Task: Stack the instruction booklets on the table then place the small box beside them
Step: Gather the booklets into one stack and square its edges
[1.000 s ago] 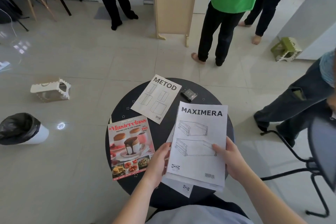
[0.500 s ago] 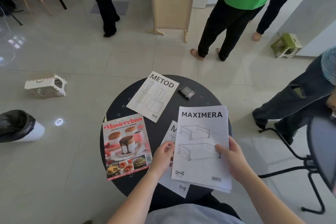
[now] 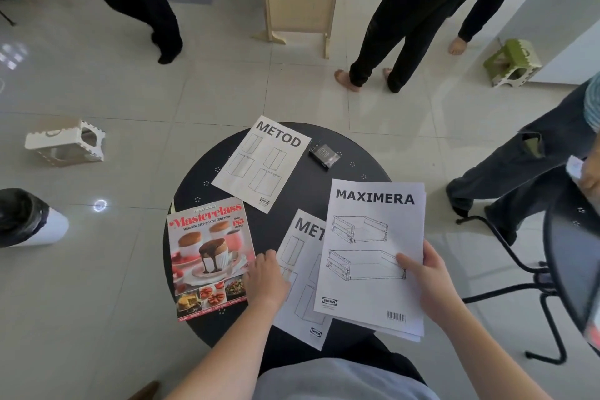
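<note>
On the near right of the round black table (image 3: 194,204), the right hand (image 3: 428,282) pinches the right edge of the MAXIMERA booklet (image 3: 370,256), thumb on top, with a few more sheets fanned under it. Thin paper, light and floppy, so an edge grip lets it sag; flat support from below, or sliding it along the table, looks the safer way to take it. The left hand (image 3: 268,276) rests flat, fingers loosely spread, on the near MET… booklet (image 3: 300,273), which is half tucked under the MAXIMERA. That one should slide easily on the smooth top. At the far side lies a second booklet, METOD (image 3: 263,166), apart from the rest, an IKEA mark at its near corner. Just right of it sits the small box (image 3: 324,156), dark, its print too small to read; it looks light and rigid enough to pinch by its sides. At the near left, a glossy cookbook (image 3: 207,256) reads "Masterclass, your new step-by-step cookbook". Both near booklets carry IKEA logos, and the MAXIMERA a barcode.
</note>
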{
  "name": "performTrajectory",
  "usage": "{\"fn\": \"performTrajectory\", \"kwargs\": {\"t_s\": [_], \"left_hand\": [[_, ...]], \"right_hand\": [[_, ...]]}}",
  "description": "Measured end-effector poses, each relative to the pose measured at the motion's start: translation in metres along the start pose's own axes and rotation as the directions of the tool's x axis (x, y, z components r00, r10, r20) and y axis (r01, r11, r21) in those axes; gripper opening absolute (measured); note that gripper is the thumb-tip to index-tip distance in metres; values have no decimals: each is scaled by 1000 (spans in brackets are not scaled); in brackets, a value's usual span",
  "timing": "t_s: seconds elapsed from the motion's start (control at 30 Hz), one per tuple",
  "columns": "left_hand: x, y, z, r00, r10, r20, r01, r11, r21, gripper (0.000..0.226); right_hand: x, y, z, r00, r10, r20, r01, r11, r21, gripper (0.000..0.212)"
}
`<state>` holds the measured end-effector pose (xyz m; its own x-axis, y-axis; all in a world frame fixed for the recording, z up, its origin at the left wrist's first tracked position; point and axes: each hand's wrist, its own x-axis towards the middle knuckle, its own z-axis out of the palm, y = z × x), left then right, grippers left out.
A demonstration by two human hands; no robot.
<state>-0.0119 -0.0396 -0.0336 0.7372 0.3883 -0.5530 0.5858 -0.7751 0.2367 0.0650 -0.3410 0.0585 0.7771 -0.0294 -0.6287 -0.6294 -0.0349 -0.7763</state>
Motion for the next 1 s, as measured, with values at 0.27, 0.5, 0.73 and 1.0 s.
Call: {"fn": "performTrajectory", "kwargs": {"t_s": [0.27,0.5,0.73,1.0], "left_hand": [[2,-2,9,1000,-4,-18,3,1000,-30,35],[-6,-12,-15,993,102,64,-62,889,-454,26],[-35,-12,-59,992,126,-22,-104,686,-720,29],[-49,-15,-77,994,112,-17,-67,451,-890,16]], "right_hand": [[3,11,-3,999,33,-14,-32,999,19,45],[-5,17,1,999,45,-7,-44,996,77,44],[-14,15,17,998,62,12,-63,988,139,42],[-21,9,42,1000,18,13,-20,985,173,36]]}}
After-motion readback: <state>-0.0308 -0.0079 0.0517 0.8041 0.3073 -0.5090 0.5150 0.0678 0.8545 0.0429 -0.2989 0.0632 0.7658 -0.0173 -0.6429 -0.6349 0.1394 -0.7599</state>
